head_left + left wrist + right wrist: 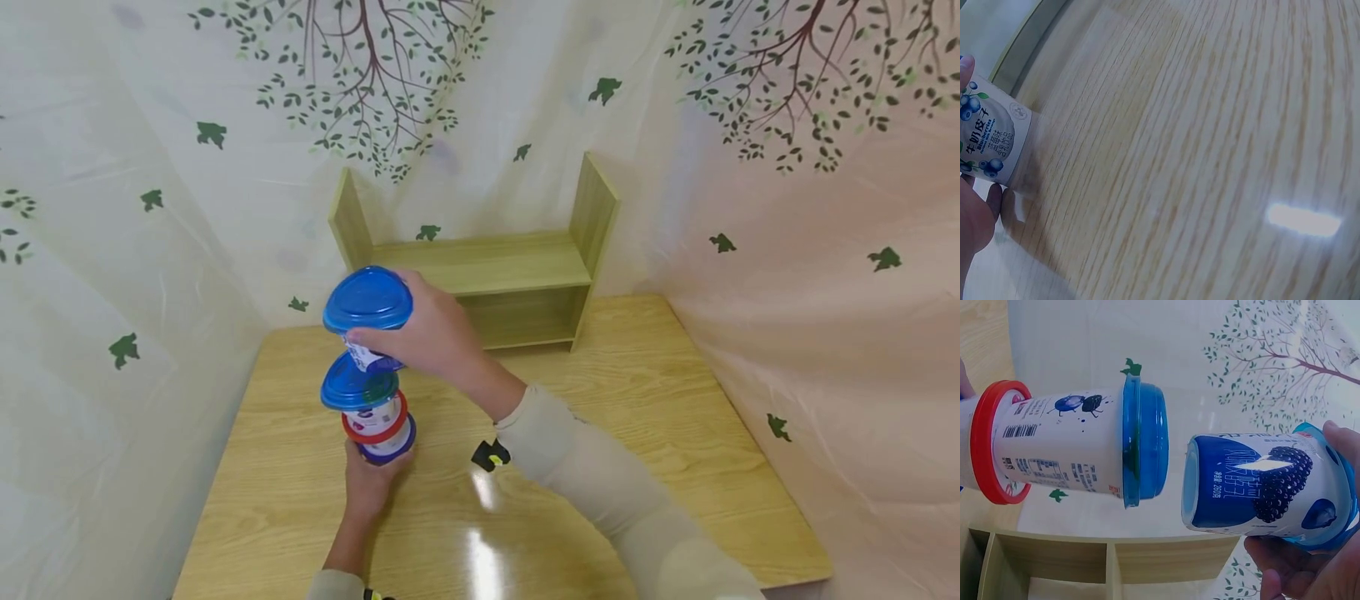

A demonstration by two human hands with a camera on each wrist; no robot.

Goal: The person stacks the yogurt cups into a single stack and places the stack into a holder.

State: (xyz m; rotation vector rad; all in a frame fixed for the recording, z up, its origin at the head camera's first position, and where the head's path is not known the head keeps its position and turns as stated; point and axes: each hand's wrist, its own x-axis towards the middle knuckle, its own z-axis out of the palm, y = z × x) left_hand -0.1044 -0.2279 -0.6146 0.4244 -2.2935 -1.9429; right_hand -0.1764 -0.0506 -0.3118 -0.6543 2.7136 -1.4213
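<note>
My right hand (438, 333) grips a yogurt cup (1225, 481) by its blue-lidded end, thumb on one side and fingers on the other. Blackberries are printed on the cup, and its base faces the top of a stack, apart from it in the right wrist view. Uppermost in that stack is a white cup (1063, 444) under a blue lid (356, 383). It stands on a red lid (991, 442), with a dark blue rim (390, 454) lower down. My left hand (370, 487) holds the stack's lowest cup (991, 134), printed with blueberries, around its side.
Behind the stack, a pale wooden two-tier shelf (517, 258) stands at the back of the wooden table (637, 467). A printed curtain (517, 75) with trees and leaves hangs around the table. A small black-and-yellow object (490, 455) shows beside the right sleeve.
</note>
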